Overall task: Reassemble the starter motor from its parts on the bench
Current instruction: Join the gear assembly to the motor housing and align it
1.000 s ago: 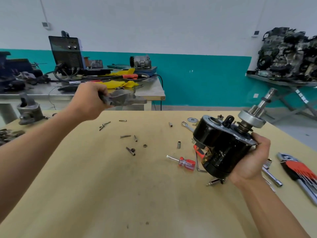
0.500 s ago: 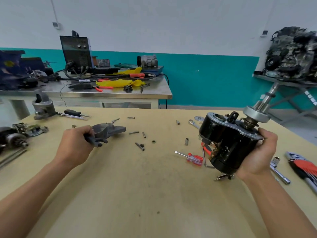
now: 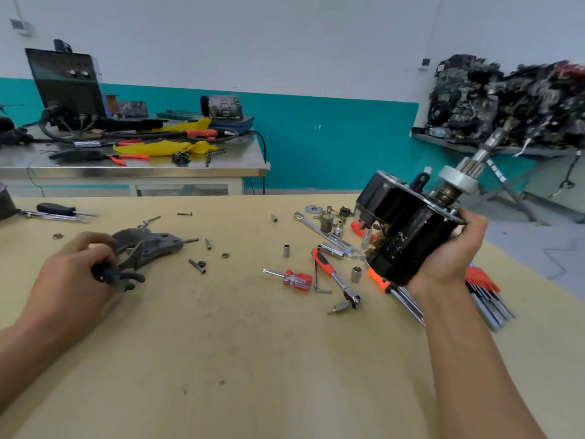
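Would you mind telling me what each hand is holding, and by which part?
The right hand grips the black motor body round its lower side. The left hand grips the grey housing by its near end, on the bench.

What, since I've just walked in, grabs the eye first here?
The black starter motor body, shaft pointing up, held off the bench in the right hand at right. At left, the left hand grips a grey cast housing low over the bench; loose bolts, sockets and a red screwdriver lie scattered between.

bare bench [image 3: 221,343] between scattered tools [image 3: 335,274]
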A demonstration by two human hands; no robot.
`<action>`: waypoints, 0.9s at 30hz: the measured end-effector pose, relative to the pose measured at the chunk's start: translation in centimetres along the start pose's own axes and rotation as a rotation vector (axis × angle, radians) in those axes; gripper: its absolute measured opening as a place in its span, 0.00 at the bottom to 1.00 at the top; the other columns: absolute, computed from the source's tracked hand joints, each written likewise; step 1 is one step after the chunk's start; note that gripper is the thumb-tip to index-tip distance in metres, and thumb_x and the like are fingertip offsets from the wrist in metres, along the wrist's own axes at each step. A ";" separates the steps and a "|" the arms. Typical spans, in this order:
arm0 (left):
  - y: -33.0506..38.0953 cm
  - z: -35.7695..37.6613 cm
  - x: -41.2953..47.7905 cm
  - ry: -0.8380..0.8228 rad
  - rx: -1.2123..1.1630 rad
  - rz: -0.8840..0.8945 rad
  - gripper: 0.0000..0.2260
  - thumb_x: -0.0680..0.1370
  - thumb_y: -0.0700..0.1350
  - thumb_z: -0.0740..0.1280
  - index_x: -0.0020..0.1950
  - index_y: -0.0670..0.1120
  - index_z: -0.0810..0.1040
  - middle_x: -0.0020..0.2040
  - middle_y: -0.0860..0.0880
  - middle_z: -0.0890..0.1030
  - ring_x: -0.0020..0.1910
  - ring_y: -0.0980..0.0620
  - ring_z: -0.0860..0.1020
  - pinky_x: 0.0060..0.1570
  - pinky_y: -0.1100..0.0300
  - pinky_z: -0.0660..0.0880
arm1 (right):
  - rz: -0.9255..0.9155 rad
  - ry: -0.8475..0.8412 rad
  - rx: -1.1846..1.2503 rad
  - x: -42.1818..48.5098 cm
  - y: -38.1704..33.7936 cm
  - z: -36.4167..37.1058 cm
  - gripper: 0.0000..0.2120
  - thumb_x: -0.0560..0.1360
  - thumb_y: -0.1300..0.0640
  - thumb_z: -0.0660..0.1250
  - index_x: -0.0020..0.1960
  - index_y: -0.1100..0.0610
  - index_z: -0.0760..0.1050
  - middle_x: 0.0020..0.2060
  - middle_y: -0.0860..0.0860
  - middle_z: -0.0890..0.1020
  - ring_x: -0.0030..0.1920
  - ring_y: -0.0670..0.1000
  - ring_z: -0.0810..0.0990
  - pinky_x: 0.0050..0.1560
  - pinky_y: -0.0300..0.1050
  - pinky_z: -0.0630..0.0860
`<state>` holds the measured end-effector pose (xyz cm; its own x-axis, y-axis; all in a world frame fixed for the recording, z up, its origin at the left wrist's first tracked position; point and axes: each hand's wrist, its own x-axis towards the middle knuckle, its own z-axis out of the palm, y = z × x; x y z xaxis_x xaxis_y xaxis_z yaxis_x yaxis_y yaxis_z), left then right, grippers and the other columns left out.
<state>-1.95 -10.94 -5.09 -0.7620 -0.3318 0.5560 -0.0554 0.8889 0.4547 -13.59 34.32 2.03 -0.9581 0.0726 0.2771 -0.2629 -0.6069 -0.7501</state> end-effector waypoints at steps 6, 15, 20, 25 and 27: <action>9.5 2.8 0.3 -0.131 -0.031 0.250 0.26 0.64 0.34 0.82 0.35 0.59 0.70 0.47 0.58 0.77 0.42 0.60 0.76 0.44 0.68 0.72 | 0.066 -0.014 -0.014 -0.1 1.0 -0.1 0.26 0.74 0.38 0.52 0.52 0.58 0.75 0.45 0.59 0.75 0.43 0.57 0.75 0.42 0.52 0.72; 10.5 6.1 2.0 -0.359 0.170 -0.102 0.15 0.75 0.40 0.68 0.60 0.52 0.82 0.58 0.49 0.83 0.55 0.49 0.79 0.52 0.58 0.76 | 0.163 -0.132 0.082 -0.4 3.6 1.0 0.25 0.69 0.39 0.57 0.54 0.55 0.78 0.44 0.56 0.77 0.42 0.57 0.76 0.43 0.51 0.72; 8.5 3.8 2.9 -0.251 0.165 -0.166 0.15 0.74 0.38 0.70 0.56 0.53 0.85 0.54 0.51 0.85 0.52 0.49 0.81 0.51 0.56 0.79 | 0.228 -0.176 0.119 -1.8 4.8 2.6 0.25 0.73 0.40 0.52 0.49 0.54 0.81 0.40 0.55 0.80 0.38 0.57 0.79 0.39 0.50 0.75; 6.6 2.1 9.0 -0.285 0.358 -0.106 0.13 0.74 0.43 0.74 0.57 0.52 0.84 0.59 0.51 0.82 0.54 0.46 0.80 0.53 0.51 0.80 | 0.225 -0.233 0.106 -2.6 5.9 3.7 0.22 0.67 0.38 0.62 0.48 0.53 0.83 0.42 0.55 0.83 0.39 0.58 0.81 0.37 0.51 0.77; 6.5 3.1 11.8 -0.435 0.420 -0.070 0.12 0.75 0.41 0.71 0.56 0.51 0.85 0.53 0.49 0.83 0.49 0.46 0.81 0.51 0.51 0.81 | 0.204 -0.237 0.088 -2.9 6.4 3.9 0.25 0.64 0.36 0.66 0.49 0.53 0.84 0.43 0.55 0.84 0.40 0.57 0.83 0.37 0.52 0.79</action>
<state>-13.29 -8.06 2.28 -0.9364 -0.3130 0.1590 -0.2970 0.9477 0.1166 -12.06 27.14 -1.19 -0.9342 -0.2372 0.2664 -0.0479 -0.6567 -0.7527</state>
